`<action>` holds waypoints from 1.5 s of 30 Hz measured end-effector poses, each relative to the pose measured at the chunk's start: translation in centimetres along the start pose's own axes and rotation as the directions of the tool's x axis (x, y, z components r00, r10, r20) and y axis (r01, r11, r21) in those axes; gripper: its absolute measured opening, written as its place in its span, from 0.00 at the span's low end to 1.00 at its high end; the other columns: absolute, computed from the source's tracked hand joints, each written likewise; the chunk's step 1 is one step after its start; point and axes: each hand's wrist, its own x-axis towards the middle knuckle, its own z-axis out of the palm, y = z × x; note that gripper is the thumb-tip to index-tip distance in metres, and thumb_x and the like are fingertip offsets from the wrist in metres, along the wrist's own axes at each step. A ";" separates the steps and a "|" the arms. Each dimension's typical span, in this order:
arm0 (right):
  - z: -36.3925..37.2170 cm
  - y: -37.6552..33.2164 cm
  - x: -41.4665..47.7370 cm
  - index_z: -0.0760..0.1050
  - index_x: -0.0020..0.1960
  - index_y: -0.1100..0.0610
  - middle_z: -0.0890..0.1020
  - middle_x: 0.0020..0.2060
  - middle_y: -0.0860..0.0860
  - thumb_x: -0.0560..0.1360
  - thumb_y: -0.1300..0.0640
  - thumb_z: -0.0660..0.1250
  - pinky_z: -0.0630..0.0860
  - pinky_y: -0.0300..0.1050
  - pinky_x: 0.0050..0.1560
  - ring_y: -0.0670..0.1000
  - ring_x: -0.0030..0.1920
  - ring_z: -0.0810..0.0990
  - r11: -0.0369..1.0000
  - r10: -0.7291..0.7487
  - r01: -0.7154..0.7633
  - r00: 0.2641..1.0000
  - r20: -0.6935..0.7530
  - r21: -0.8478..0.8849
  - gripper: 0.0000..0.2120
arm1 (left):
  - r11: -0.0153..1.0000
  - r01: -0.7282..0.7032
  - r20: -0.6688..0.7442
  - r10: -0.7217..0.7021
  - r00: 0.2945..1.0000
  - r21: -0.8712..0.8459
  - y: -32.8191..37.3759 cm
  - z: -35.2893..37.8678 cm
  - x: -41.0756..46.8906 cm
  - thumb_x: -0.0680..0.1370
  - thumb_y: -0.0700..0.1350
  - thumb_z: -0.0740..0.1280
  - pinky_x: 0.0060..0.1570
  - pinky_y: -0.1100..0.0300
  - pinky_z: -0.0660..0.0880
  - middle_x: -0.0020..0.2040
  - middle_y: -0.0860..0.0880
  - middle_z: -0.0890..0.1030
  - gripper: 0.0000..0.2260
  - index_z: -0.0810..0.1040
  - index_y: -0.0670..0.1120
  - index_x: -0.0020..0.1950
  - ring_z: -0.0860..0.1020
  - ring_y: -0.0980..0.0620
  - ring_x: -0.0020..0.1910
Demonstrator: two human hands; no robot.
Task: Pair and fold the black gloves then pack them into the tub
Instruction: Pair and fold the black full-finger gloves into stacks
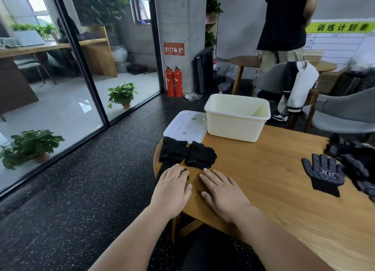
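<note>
Black glove (163, 169) pressed under flat left hand (172, 187) | right hand (221, 191) flat, fingers straight, on wooden table (263, 169)

An office: glass partitions (85, 68), fire extinguishers (174, 82), wall schedule board (334, 41).

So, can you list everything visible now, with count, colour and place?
table: 1, wooden, under all these
tub: 1, cream, far on the table
lid: 1, translucent white, left of the tub
folded glove bundles: 2, black, side by side before the lid
pressed glove: 1, black, near left table edge
flat glove: 1, black with pale dots, table's right side
glove heap: 1, black, far right edge
fire extinguishers: 2, red, by the pillar
floor plants: 2, green, behind the glass wall
standing person: 1, black shirt, beyond the table
left grip: 1, bare, flat on the pressed glove
right grip: 1, bare, flat on the table
</note>
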 end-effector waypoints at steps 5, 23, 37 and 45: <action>-0.7 5.3 -2.9 0.48 0.85 0.42 0.44 0.85 0.40 0.86 0.36 0.46 0.51 0.55 0.83 0.49 0.85 0.44 0.990 0.137 -0.137 0.990 -0.021 0.017 0.29 | 0.994 -0.105 0.078 0.106 0.991 -0.023 5.7 0.8 1.8 0.87 0.58 0.54 0.83 0.53 0.53 0.82 0.51 0.62 0.24 0.66 0.50 0.81 0.55 0.51 0.84; -1.0 22.3 -17.0 0.49 0.86 0.45 0.45 0.85 0.43 0.84 0.32 0.46 0.51 0.56 0.83 0.52 0.85 0.43 0.773 0.635 -0.633 0.772 -0.033 0.042 0.34 | 0.897 -0.412 0.215 0.440 0.872 -0.161 25.5 6.0 5.3 0.88 0.58 0.54 0.83 0.48 0.51 0.84 0.49 0.59 0.24 0.64 0.50 0.82 0.52 0.48 0.84; 1.1 25.4 -21.6 0.75 0.69 0.49 0.74 0.71 0.51 0.82 0.45 0.56 0.71 0.58 0.69 0.58 0.70 0.71 0.804 0.537 -0.590 0.668 -0.515 0.073 0.20 | 0.862 -0.441 0.173 0.488 0.856 -0.251 31.6 9.8 5.9 0.87 0.60 0.49 0.83 0.50 0.50 0.86 0.56 0.53 0.26 0.59 0.54 0.85 0.46 0.54 0.85; 1.7 28.7 -22.4 0.71 0.77 0.55 0.70 0.78 0.56 0.81 0.33 0.43 0.52 0.60 0.81 0.60 0.81 0.61 0.494 0.822 -0.864 0.429 -0.375 0.093 0.38 | 0.841 -0.495 0.202 0.535 0.820 -0.218 31.7 9.7 5.9 0.87 0.61 0.47 0.83 0.50 0.47 0.85 0.61 0.52 0.26 0.58 0.56 0.85 0.42 0.56 0.84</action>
